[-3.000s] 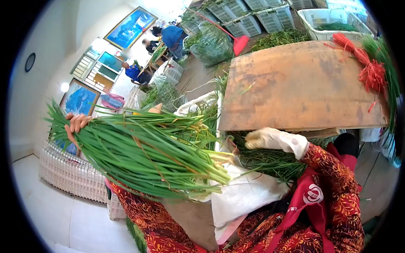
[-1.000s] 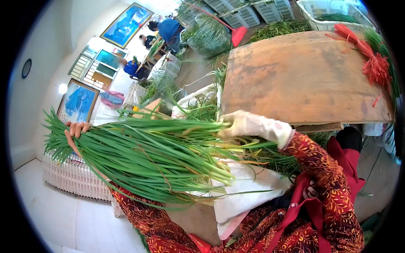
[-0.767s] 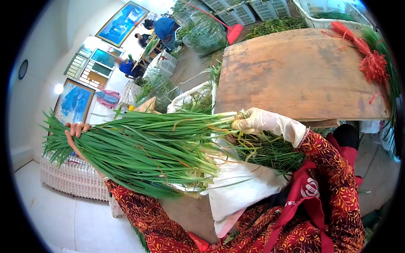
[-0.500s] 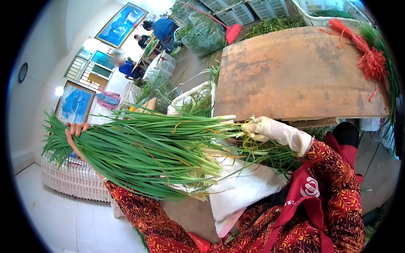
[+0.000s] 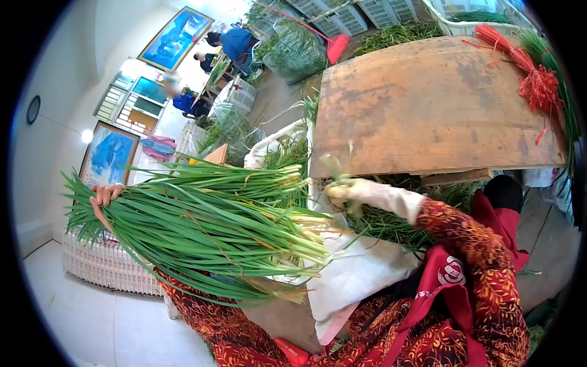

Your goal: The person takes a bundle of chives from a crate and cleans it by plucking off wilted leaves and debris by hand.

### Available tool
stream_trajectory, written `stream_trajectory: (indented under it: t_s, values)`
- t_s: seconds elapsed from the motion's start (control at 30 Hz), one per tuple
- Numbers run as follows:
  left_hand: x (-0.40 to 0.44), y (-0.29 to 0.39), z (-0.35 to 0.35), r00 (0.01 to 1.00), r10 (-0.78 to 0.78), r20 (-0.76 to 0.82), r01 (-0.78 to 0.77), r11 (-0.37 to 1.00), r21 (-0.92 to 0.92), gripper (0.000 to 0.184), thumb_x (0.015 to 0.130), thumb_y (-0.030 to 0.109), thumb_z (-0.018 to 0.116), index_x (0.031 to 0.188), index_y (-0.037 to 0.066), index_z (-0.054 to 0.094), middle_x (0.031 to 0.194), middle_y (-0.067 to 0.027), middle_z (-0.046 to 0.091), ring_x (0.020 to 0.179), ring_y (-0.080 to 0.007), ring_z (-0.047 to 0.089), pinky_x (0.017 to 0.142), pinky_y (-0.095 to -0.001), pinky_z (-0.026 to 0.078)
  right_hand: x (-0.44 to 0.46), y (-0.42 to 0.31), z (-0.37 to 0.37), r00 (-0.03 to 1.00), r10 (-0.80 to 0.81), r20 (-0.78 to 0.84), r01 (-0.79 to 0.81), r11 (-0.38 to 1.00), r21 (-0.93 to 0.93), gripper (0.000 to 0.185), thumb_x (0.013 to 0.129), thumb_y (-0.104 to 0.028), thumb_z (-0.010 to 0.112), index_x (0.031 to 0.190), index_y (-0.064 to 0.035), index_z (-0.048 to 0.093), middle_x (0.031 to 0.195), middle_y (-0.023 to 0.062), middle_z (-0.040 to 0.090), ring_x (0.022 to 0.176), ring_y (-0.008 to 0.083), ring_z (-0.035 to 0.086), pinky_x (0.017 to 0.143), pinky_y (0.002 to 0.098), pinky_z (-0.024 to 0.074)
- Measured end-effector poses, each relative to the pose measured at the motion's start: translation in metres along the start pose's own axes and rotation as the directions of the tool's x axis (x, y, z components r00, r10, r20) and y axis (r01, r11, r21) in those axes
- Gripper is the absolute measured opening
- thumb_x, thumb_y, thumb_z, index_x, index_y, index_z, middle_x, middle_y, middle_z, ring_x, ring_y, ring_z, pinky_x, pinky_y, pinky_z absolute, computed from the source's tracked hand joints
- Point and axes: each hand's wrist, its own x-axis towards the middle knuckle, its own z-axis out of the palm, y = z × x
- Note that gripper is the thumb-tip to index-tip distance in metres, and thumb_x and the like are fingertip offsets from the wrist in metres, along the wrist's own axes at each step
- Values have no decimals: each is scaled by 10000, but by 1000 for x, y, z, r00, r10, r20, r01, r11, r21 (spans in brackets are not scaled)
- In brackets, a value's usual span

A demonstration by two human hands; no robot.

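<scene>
A large bunch of garlic chives (image 5: pixel 208 232) stretches across the middle of the view, green leaves to the left and pale stem ends to the right. My left hand (image 5: pixel 109 194), bare, is wrapped round the leafy end. My right hand (image 5: pixel 340 192), in a whitish glove, is just right of the stem ends and apart from them. Motion blurs its fingers, and a pale wisp of plant matter shows above it. Some yellowish and brown leaves are mixed into the bunch. A white cloth (image 5: pixel 361 266) lies over my lap beneath the stems.
A wooden board (image 5: pixel 428 110) lies ahead, with red ties (image 5: pixel 538 88) and more chives at its right edge. Leaf scraps (image 5: pixel 397 220) are heaped under the board's near edge. A white basket (image 5: pixel 260 153) holds more scraps. People (image 5: pixel 235 46) work at the back left.
My right hand has moved left and slightly down, leaving the stem ends it was touching. The upper stems have shifted left. My left hand keeps its hold, almost unmoved.
</scene>
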Motion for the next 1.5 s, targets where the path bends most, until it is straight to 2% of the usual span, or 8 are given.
stream_trajectory:
  t_s: [0.17, 0.33, 0.47, 0.7, 1.0, 1.23, 1.4, 1.5]
  values:
    - [-5, -8, 8, 999, -16, -33, 16, 1000, -4, 181, 940, 200, 472, 1064, 69, 470, 736, 16, 448, 678, -95, 463, 698, -285, 416, 17, -58, 56, 937, -323, 136, 150, 721, 677, 331, 860, -284, 623, 1090, -57, 550, 934, 33, 606, 764, 115, 553, 665, 250, 472]
    - [-13, -16, 21, 997, 26, -77, -21, 997, 69, 174, 946, 182, 452, 1069, 59, 466, 736, 10, 431, 680, -103, 447, 697, -293, 403, -26, -79, 24, 997, 81, 4, -81, 996, 35, 352, 837, -368, 636, 986, -48, 636, 747, -8, 596, 641, 61, 514, 584, 207, 420]
    - [-16, -24, 15, 994, -29, -104, 30, 1000, 4, 151, 938, 162, 459, 1043, 54, 463, 713, 23, 396, 679, -92, 433, 701, -274, 407, -43, 0, -7, 998, -49, -34, 55, 981, 188, 409, 831, -445, 614, 934, -50, 644, 683, -33, 553, 603, 56, 475, 560, 203, 386]
    - [-5, -21, 2, 999, -9, -43, 9, 1000, -14, 157, 935, 176, 465, 1054, 73, 465, 745, 15, 448, 686, -100, 463, 690, -294, 415, -102, 119, -83, 725, 591, -353, -649, 758, -62, 411, 864, -472, 534, 676, -108, 569, 484, -47, 418, 388, 93, 342, 359, 277, 262]
    - [-9, -36, 29, 997, 1, -76, 0, 1000, 17, 157, 938, 167, 468, 1040, 49, 456, 713, 14, 415, 692, -97, 449, 700, -295, 415, -49, -64, 34, 985, 56, 163, -126, 879, 460, 282, 895, -381, 542, 897, -102, 588, 475, -84, 345, 354, 34, 267, 334, 216, 174]
    - [-14, -33, 24, 993, 30, -116, -24, 998, 55, 134, 933, 148, 468, 1031, 56, 464, 696, 28, 382, 668, -85, 405, 690, -266, 386, -45, -55, 41, 999, -38, -34, 29, 969, -245, 469, 846, -421, 516, 1088, -23, 567, 806, 149, 631, 771, 273, 607, 727, 360, 457]
    - [-24, -32, 26, 984, 44, -173, -27, 994, 102, 127, 921, 137, 487, 1021, 62, 464, 707, 26, 391, 696, -84, 439, 717, -267, 400, -40, 86, -36, 822, 568, -48, -55, -4, -998, 232, 791, -228, 603, 985, -139, 693, 912, 68, 675, 834, 266, 648, 664, 430, 510]
    - [-23, -34, 24, 975, 43, -217, -19, 994, 110, 129, 915, 141, 500, 1012, 59, 472, 728, 21, 413, 702, -84, 462, 712, -264, 409, -59, 49, -42, 866, 463, -187, -321, 229, -919, 379, 820, -343, 581, 1094, -85, 628, 986, 104, 662, 903, 295, 631, 739, 420, 497]
